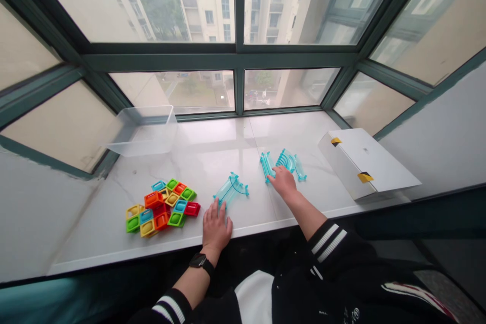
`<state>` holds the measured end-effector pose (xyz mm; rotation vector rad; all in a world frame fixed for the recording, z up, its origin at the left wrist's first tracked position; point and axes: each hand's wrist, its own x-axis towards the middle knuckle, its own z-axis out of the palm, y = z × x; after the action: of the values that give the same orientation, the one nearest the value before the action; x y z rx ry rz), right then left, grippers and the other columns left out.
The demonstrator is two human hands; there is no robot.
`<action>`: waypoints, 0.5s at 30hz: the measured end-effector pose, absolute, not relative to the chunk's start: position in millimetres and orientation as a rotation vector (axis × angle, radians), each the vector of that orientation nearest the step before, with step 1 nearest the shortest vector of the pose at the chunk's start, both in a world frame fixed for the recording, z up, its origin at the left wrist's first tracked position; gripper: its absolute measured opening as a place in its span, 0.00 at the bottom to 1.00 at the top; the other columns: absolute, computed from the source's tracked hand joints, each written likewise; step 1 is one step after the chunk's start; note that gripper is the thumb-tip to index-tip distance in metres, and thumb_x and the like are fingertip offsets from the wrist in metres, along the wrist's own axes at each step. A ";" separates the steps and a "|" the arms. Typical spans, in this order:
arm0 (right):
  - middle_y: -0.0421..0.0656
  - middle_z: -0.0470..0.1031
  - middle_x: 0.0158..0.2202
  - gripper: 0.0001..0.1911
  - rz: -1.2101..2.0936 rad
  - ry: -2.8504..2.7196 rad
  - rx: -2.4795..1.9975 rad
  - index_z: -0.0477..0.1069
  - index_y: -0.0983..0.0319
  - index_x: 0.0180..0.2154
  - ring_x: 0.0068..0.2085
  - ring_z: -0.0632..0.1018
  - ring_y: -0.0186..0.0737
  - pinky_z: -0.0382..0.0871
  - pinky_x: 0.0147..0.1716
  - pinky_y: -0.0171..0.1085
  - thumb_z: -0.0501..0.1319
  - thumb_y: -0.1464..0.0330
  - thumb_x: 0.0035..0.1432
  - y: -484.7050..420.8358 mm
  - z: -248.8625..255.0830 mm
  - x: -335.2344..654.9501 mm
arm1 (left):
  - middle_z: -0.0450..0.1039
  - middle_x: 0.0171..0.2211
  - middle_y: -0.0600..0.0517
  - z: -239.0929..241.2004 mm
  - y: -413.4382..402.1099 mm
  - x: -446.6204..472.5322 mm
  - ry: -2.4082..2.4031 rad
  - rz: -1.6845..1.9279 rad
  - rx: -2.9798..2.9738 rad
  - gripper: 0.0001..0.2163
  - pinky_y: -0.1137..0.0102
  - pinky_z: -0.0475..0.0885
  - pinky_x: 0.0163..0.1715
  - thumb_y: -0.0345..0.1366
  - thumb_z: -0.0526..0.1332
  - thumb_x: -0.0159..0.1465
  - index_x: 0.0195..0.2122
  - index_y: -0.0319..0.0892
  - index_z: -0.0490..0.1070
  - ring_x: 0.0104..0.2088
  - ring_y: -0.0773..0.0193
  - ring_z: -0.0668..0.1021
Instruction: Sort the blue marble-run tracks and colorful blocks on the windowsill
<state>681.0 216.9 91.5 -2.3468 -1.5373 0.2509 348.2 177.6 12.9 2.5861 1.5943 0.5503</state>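
My left hand rests palm down near the counter's front edge, its fingers stretched out and apart. Its fingertips reach the lower end of a clear blue track piece, which has a branching shape. Farther right, my right hand has its thumb and fingers bent onto the lower part of a straight clear blue track piece. Just beyond those fingers lies a curved clear blue track piece with ribbed arcs. Another short clear blue piece sits at its right side. My right fingers partly cover these pieces.
Several red, green, yellow and blue blocks are heaped on the white counter at the left. Behind them stands a clear plastic bin. A white box with yellow-black tape is at the right. Windows border the back.
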 end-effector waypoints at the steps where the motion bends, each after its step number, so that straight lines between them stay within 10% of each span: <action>1: 0.58 0.77 0.55 0.18 0.247 -1.542 -2.344 0.80 0.64 0.53 0.53 0.79 0.56 0.71 0.53 0.46 0.67 0.63 0.65 217.2 90.2 681.7 | 0.57 0.74 0.35 12.9 177.6 348.2 1.594 0.548 2.597 0.26 0.47 0.60 0.68 0.35 0.57 0.69 0.68 0.38 0.67 0.69 0.42 0.67; 15: 0.56 0.79 0.52 0.15 0.232 -1.565 -2.347 0.80 0.62 0.51 0.51 0.80 0.55 0.71 0.51 0.45 0.67 0.63 0.64 219.4 82.0 684.1 | 0.57 0.74 0.37 14.3 177.4 348.3 1.586 0.562 2.565 0.28 0.46 0.59 0.69 0.35 0.58 0.68 0.70 0.41 0.64 0.70 0.41 0.66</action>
<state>684.1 219.4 82.0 -2.3467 -1.5646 0.2321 348.3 177.4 14.3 2.5650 1.5861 0.5621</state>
